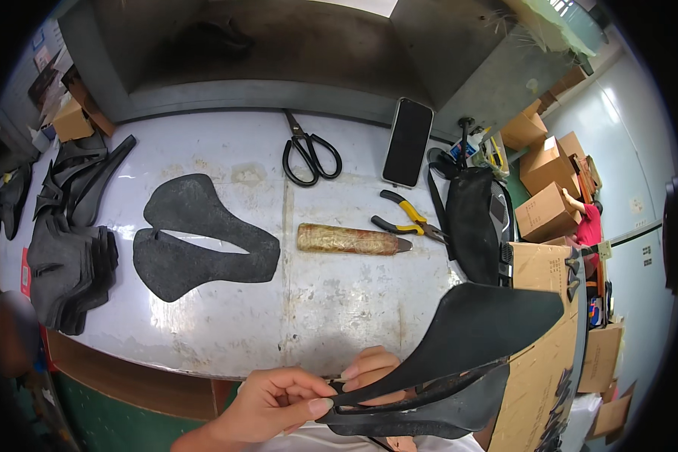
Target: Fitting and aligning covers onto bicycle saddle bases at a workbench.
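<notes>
Both of my hands hold a black bicycle saddle shell (467, 339) at the bottom of the view, its narrow nose pointing up and right. My left hand (271, 403) pinches the wide rear end from the left. Fingers of my right hand (369, 369) curl against the same end from behind; the rest of that hand is hidden by the saddle. On the worn white bench (331, 309) in front lies a flat black saddle-shaped cover piece (196, 241), apart from both hands.
Black scissors (309, 154), a dark phone (407, 142), yellow-handled pliers (407, 222) and a brown wrapped stick tool (350, 239) lie on the bench. Stacks of black cover pieces (71, 267) sit at left. A black bag (471, 222) and cardboard boxes (546, 211) stand at right, beside a person in red (587, 222).
</notes>
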`<state>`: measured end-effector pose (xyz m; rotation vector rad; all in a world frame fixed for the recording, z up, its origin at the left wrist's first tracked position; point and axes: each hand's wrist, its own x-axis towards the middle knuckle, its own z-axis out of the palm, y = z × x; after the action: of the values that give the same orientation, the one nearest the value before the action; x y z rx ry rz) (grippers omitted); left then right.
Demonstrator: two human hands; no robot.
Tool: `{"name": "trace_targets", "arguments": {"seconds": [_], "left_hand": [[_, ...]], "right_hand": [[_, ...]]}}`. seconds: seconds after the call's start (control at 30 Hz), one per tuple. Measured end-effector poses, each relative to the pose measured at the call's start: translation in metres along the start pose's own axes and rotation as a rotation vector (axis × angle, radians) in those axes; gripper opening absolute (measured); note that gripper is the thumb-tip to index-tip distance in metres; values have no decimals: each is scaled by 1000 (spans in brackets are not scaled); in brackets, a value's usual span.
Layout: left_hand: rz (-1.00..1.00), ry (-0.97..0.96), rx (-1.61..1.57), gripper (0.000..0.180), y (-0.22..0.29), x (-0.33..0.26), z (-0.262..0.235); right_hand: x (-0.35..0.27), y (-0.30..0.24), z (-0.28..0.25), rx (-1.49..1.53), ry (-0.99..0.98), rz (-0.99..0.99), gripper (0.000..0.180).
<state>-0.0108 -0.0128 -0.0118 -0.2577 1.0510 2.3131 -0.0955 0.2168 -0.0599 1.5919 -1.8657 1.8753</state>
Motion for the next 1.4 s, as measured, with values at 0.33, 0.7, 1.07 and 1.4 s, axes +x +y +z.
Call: {"name": "trace_targets", "arguments": {"seconds": [0.33, 0.7, 1.07, 1.4], "left_hand": [[9, 120, 36, 10, 7, 0, 13], [39, 68, 195, 20, 5, 3, 3], [-20, 106, 116, 39, 2, -2, 15], [-82, 110, 12, 41, 3, -8, 11]], "right_hand": [[1, -20, 7, -112, -17, 140, 21], [30, -28, 5, 179, 10, 453, 13], [1, -12, 20, 731, 165, 684, 18], [13, -16, 17, 653, 259, 701, 20]]}}
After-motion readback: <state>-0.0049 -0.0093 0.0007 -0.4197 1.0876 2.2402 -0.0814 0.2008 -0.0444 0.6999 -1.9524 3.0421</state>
